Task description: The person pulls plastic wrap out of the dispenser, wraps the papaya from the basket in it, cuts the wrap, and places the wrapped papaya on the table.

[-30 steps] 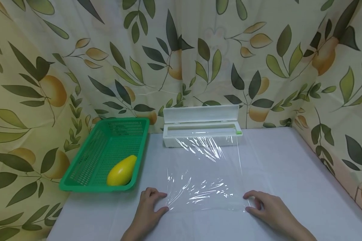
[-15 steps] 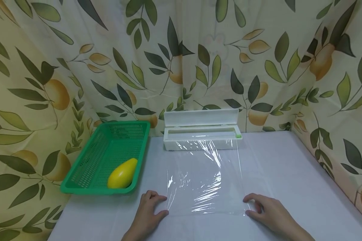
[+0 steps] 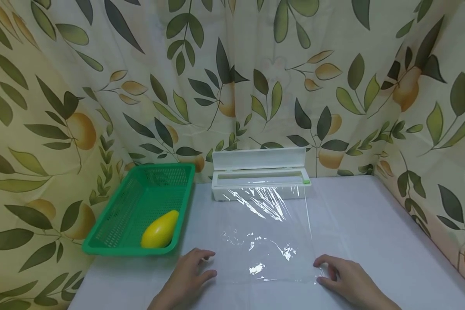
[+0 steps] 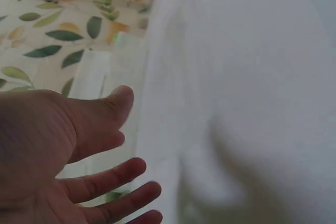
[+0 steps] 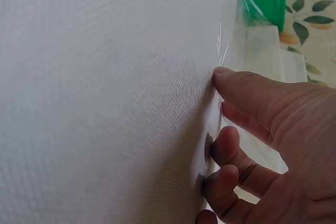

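Clear cling film [image 3: 267, 245] lies pulled out over the white cloth toward me, still running back into a white cling film box [image 3: 261, 191] with its lid raised. My left hand [image 3: 190, 277] hovers just beside the film's near left corner; in the left wrist view its thumb and fingers are spread and hold nothing. At the near right corner, my right hand [image 3: 346, 277] touches the film, thumb and forefinger apart. The right wrist view shows that thumb [image 5: 231, 77] pressing the film edge against the cloth, the other fingertips bent toward the surface.
A green plastic basket [image 3: 186, 193] stands at the left, with a yellow papaya-like fruit [image 3: 160, 230] in its near right corner. A small green slider [image 3: 306, 181] sits at the box's right end. Leaf-patterned curtains [image 3: 255, 86] enclose the table [image 3: 372, 224] behind and at the sides.
My left hand has come off the film's left corner, and the film there has slackened and flattened. The right hand keeps its place. The head view has tilted up slightly.
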Demonstrator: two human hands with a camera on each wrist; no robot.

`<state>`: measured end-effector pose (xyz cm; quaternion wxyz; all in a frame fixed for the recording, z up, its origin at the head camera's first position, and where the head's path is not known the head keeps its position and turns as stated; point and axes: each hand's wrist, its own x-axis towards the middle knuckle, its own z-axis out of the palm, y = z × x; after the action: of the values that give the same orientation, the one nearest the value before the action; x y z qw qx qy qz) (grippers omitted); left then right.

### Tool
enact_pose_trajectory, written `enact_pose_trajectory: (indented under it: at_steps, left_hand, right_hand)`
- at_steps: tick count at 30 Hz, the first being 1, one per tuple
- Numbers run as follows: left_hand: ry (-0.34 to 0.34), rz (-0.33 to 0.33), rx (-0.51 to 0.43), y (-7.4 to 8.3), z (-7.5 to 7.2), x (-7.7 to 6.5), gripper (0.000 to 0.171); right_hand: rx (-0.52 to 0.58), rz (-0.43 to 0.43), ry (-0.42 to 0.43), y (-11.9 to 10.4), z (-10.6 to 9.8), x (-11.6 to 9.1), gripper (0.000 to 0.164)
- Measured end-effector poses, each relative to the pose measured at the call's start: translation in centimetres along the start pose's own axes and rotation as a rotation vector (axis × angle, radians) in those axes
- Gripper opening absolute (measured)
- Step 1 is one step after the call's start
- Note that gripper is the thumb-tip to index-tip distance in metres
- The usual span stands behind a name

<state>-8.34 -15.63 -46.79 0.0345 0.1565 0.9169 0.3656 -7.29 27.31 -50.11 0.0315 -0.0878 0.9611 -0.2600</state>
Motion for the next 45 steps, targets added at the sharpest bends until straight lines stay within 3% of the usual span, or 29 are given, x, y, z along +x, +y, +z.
enact_pose_trajectory:
  at_steps: [5, 12, 18, 24, 32, 40, 45]
  left_hand:
    - [0.034, 0.127, -0.03, 1.3, -1.8, 0.4, 0.041]
    - [0.067, 0.132, -0.002, 3.3, -5.1, 1.7, 0.046]
    - [0.099, 0.143, 0.003, 3.7, -6.4, 2.3, 0.047]
    - [0.095, 0.131, 0.017, 3.7, -6.8, 2.3, 0.047]
    - [0.177, 0.157, 0.02, 3.4, -7.9, 2.1, 0.048]
    - [0.176, 0.155, 0.008, 2.6, -8.6, 2.4, 0.052]
    - [0.16, 0.179, -0.028, 1.8, -10.1, 3.4, 0.057]
  right_hand:
    - [0.008, 0.037, -0.032, 0.0, -0.1, 0.1, 0.033]
    - [0.016, 0.019, -0.027, 0.0, -0.1, 0.1, 0.034]
    - [0.017, 0.104, -0.017, -0.4, 0.2, 0.3, 0.036]
    - [0.027, 0.109, -0.04, 0.0, 0.2, 0.2, 0.038]
    - [0.034, 0.038, -0.037, 0.2, 0.0, 0.4, 0.038]
    - [0.051, -0.007, -0.065, 0.4, -0.1, 0.4, 0.037]
    - [0.038, -0.017, -0.05, 0.5, 0.0, 0.5, 0.037]
